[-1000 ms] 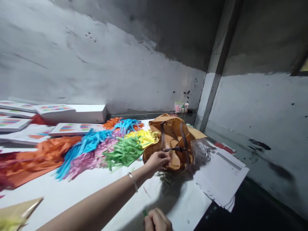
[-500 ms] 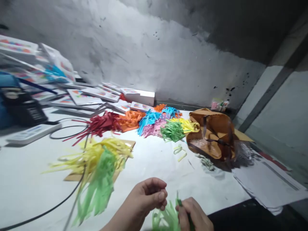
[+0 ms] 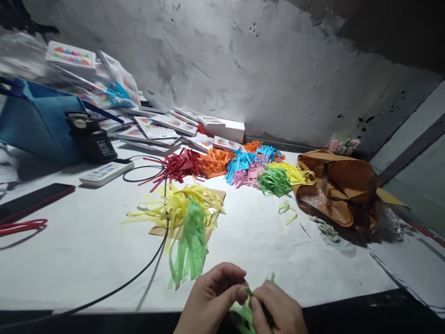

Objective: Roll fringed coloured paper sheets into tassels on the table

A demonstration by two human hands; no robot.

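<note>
Lying near left hand (image 3: 216, 293): green streamers (image 3: 192, 232) over yellow streamers (image 3: 174, 205)

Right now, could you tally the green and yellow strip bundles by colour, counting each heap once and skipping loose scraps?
Green: 3 (held green bundle in the right hand, front green bundle, rear green bundle)
Yellow: 2 (front yellow heap, rear yellow heap)
Total: 5

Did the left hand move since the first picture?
Yes. The left hand has come away from the brown bag, back toward the camera, beside the right hand.
</note>
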